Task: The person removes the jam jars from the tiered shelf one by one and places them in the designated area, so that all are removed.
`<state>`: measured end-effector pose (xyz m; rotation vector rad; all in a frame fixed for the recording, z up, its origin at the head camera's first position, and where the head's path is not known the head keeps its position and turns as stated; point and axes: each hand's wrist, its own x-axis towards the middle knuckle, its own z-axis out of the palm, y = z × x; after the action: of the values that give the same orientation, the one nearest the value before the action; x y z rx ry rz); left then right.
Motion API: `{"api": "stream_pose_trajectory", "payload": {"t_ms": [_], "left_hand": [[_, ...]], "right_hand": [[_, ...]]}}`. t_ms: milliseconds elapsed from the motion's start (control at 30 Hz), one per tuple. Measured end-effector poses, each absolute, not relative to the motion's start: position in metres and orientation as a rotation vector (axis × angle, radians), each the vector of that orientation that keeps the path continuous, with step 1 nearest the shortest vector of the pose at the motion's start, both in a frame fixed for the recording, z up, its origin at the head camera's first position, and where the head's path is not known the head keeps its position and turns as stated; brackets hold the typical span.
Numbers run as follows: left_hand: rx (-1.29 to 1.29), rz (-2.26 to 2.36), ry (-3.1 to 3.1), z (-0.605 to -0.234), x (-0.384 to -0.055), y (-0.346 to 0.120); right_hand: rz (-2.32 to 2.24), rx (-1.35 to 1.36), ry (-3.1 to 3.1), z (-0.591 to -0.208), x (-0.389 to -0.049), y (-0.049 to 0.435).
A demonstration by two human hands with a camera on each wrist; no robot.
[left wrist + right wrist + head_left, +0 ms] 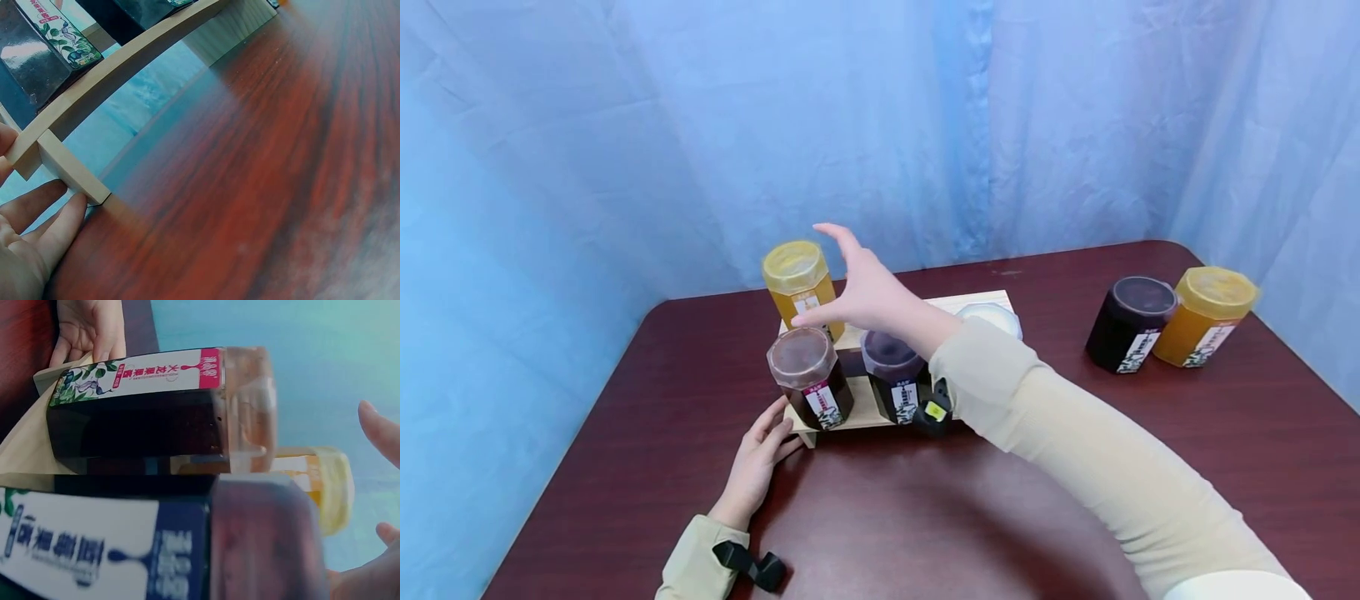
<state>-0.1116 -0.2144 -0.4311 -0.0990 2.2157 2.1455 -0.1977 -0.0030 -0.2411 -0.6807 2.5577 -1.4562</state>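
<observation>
My left hand [756, 462] touches the left end of a small two-tier wooden stand [868, 408], its fingertips against the board end and leg [72, 165]. My right hand [868, 287] is raised over the stand, thumb and fingers spread wide around nothing. Just beyond its fingers, a yellow-lidded jar [796, 271] is on the back tier at the left. Two dark jars occupy the front tier: one with a pinkish lid and red-topped label [808, 375], the other with a purple lid [889, 367]. A white-lidded jar [992, 317] at the back right is partly hidden by my sleeve.
On the table's right side, a dark jar [1131, 325] and another yellow-lidded jar [1206, 317] stand close together. Blue curtains [850, 125] hang behind the dark red wooden table [700, 375]. My right forearm [1075, 433] crosses above the stand's right part.
</observation>
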Motion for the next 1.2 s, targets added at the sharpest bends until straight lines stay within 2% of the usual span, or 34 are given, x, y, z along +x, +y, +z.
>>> {"api": "stream_pose_trajectory", "payload": {"t_ms": [300,1200], "left_hand": [[-0.092,2.149,2.222,-0.431,-0.111,-0.215],[-0.074,2.154,2.228,-0.43,-0.112,-0.216]], "right_hand": [[-1.437,-0.813,2.483,-0.25,-0.208,-0.022],[-1.372,-0.654,2.712,-0.263,-0.209,-0.041]]}}
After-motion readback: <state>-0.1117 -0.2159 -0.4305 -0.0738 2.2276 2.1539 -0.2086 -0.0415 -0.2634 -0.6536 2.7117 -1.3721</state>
